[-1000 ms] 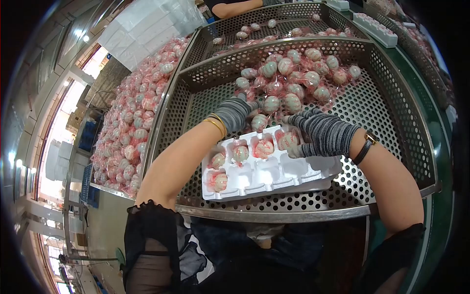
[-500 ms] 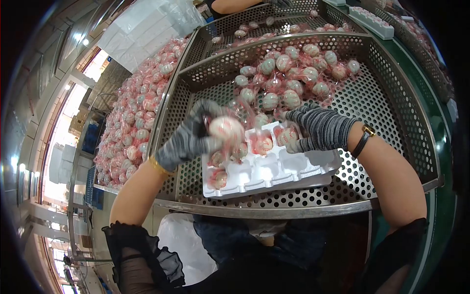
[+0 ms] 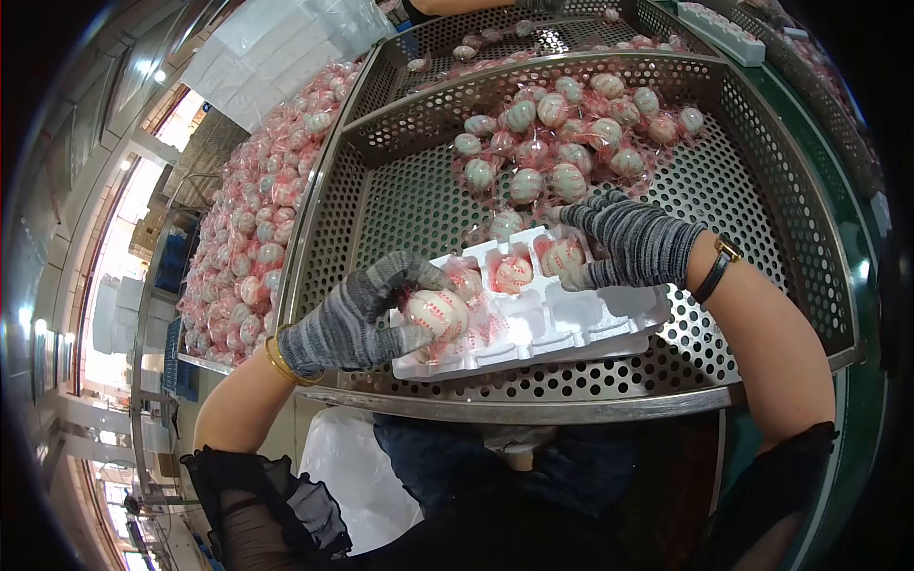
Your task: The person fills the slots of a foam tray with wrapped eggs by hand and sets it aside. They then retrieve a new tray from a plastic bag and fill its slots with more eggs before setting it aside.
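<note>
A wrapped white ball with red marks [image 3: 437, 314] is between the gloved fingers and thumb of my left hand [image 3: 357, 314], over the left end of a white moulded tray [image 3: 519, 330]. My right hand [image 3: 636, 242], also gloved, is curved round another wrapped ball [image 3: 561, 257] at the tray's back right. Between them a wrapped ball [image 3: 513, 273] sits in a back-row pocket. The tray rests tilted on another white tray [image 3: 609, 350]. Several wrapped balls [image 3: 567, 181] are heaped behind it.
The perforated metal bin [image 3: 419, 407] has raised walls. At the left is a large heap of wrapped balls [image 3: 249, 247], with plastic-covered white stacks [image 3: 271, 57] behind. Another person's arm [image 3: 466, 6] shows at the top. A green conveyor [image 3: 809, 143] runs along the right.
My left hand has moved down and slightly left with its ball, now lower over the tray's left end. My right hand has stayed nearly in place at its ball.
</note>
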Available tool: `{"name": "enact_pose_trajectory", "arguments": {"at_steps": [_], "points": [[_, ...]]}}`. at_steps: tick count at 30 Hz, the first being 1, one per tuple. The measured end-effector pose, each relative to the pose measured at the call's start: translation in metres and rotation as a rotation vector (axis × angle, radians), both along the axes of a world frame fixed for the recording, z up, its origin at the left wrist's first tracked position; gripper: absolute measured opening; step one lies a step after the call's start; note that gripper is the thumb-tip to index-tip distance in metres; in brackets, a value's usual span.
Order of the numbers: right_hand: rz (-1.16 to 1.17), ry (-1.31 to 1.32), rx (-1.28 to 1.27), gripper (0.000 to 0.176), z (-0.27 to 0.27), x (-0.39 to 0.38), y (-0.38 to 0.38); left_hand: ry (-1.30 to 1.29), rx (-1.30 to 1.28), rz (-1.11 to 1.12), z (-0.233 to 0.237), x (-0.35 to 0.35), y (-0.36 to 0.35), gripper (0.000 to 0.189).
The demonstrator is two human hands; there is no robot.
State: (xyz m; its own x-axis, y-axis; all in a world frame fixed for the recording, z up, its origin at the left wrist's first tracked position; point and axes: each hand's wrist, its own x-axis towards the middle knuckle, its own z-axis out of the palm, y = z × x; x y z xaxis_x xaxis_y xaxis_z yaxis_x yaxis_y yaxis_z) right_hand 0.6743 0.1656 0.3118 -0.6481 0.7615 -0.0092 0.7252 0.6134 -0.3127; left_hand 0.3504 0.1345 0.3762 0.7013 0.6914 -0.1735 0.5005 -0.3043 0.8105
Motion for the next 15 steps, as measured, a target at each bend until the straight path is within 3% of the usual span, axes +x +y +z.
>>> {"name": "enact_pose_trajectory", "arguments": {"at_steps": [6, 15], "points": [[-0.017, 0.030, -0.018, 0.069, 0.003, 0.000, -0.003, -0.027, 0.000, -0.022, 0.001, -0.003, -0.005, 0.044], [-0.010, 0.042, -0.018, 0.068, 0.002, -0.001, -0.002, 0.140, 0.015, -0.118, -0.023, 0.005, 0.005, 0.043]]}}
